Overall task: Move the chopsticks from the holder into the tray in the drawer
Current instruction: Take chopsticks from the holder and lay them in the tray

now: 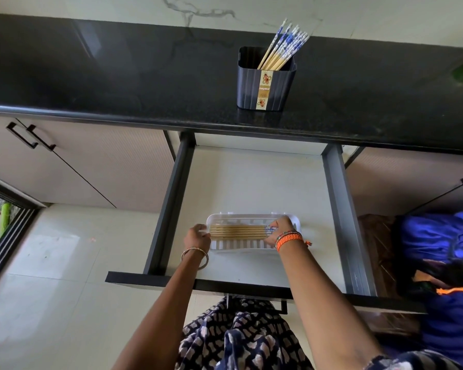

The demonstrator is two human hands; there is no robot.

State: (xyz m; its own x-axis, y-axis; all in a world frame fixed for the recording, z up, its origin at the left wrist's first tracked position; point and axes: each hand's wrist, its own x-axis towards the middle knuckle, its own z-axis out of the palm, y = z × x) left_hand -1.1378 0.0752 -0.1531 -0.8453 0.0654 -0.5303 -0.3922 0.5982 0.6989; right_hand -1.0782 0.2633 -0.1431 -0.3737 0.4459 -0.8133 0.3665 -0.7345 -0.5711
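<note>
Chopsticks (pixel 239 231) already lay flat in the white tray (pixel 296 222) inside the open drawer (pixel 251 177), their long axis running left to right across it, blue-patterned ends toward the right. Both hands were down at that bundle. The left hand (pixel 197 237) was at the plain wooden ends and the tray's left rim, fingers curled; from where I stood it seemed to be pinching the tips or steadying the rim, and I could not tell which. The right hand (pixel 282 231) had its fingers curled over the patterned ends, gripping or squaring them up.

More chopsticks (pixel 281 48) remained in the dark holder (pixel 265 81) on the counter (pixel 118 76), well apart from both hands, up and beyond the drawer. They leaned to the right, patterned tops uppermost, so their long axis stood steep while the ones in the tray lay level. The holder sat a little right of the tray's middle, so the right hand looked the nearer one for the next reach. My guess was that the task stood roughly half done, with the standing bundle needing to be lifted out and turned flat to match the rest.
</note>
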